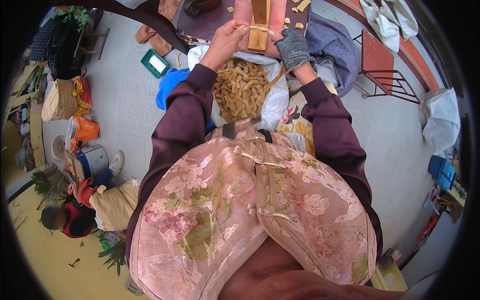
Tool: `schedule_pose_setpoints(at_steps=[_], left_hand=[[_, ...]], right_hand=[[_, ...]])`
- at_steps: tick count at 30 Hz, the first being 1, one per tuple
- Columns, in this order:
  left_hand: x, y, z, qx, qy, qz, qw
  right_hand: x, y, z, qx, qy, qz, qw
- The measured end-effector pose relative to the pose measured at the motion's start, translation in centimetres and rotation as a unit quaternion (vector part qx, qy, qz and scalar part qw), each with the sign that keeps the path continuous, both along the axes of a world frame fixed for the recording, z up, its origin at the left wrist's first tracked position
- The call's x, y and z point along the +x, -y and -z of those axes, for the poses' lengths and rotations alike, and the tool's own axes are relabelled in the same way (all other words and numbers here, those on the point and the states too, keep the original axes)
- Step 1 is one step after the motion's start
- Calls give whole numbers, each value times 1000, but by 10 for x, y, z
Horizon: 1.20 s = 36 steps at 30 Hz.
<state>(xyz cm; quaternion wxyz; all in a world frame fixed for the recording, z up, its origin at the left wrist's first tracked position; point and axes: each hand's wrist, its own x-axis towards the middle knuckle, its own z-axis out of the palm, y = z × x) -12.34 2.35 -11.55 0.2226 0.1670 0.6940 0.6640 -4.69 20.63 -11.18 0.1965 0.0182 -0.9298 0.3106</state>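
Note:
At the top, my left hand [226, 44] pinches one end of a thin pale strip [258, 28]. My right hand [294, 49], in a worn grey fingerless glove, has thumb and fingertips together at the strip's other end. The strip lies crosswise over a narrow wooden block [257, 42] with a lengthwise groove. That block rests on a pink cloth [276, 16] over a dark table [215, 22]. Just below my hands stands a white sack [274, 92], filled with many short tan pieces [240, 87] whose material I cannot tell.
Pale scraps [299, 25] lie on the table. A green tray [154, 63] sits on the floor at left, a red folding chair [377, 62] at right. Grey-blue cloth [332, 50] hangs beside my right hand. Another person [82, 215] sits at lower left near a white bucket [95, 160].

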Motion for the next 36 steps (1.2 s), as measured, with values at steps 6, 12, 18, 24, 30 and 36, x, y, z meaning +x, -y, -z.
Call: schedule_pose_setpoints(at_steps=[6,12,18,24,30,36], left_hand=[[-19,-14,-3,-22,48,-19,998],[-40,-21,14,-134,-38,-30,990],[-32,-24,18,-333,-293,-54,895],[22,22,31,-350,-325,-40,878],[114,25,44,-184,-288,131,930],[134,42,83,-213,44,218,951]], right_hand=[[-29,-13,19,66,-61,2,996],[-46,-7,22,30,78,93,992],[-62,-22,68,235,111,13,965],[-27,-39,80,268,57,3,962],[20,33,-28,-731,132,-8,669],[64,26,-137,-811,-21,-267,521]])
